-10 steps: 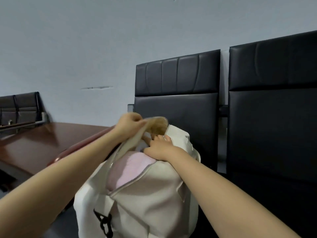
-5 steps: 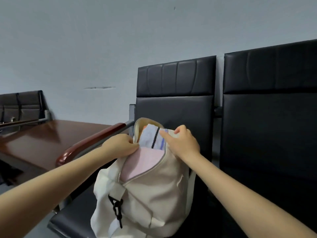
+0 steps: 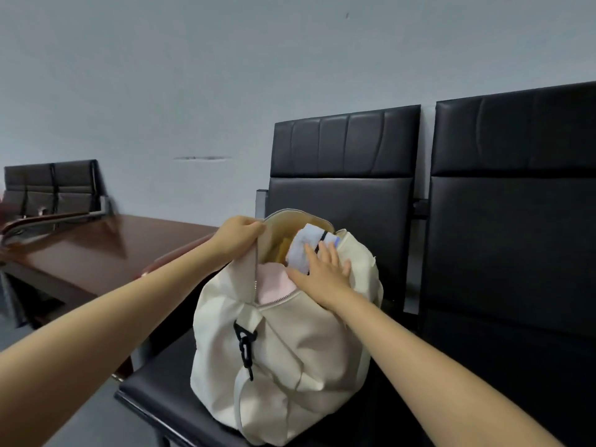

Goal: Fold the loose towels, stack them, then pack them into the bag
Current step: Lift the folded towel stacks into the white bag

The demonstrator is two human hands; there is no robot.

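Observation:
A cream canvas bag (image 3: 290, 359) stands on the seat of a black chair (image 3: 167, 395) with its top unzipped. Inside it I see a pink towel (image 3: 274, 282), a yellow towel (image 3: 280, 250) and a white towel with a dark and a blue stripe (image 3: 306, 246). My left hand (image 3: 240, 235) grips the left edge of the bag's opening and holds it up. My right hand (image 3: 322, 272) lies flat with straight fingers on the white towel, pressing it down into the bag.
A dark brown wooden table (image 3: 96, 253) stretches to the left of the chair. A second black chair (image 3: 516, 221) stands close on the right. Another pair of dark chairs (image 3: 51, 185) stands at the far left against the grey wall.
My right hand has flattened onto the white towel instead of pinching the bag's right edge. My left hand has lifted the left edge higher. The view has pulled back a little.

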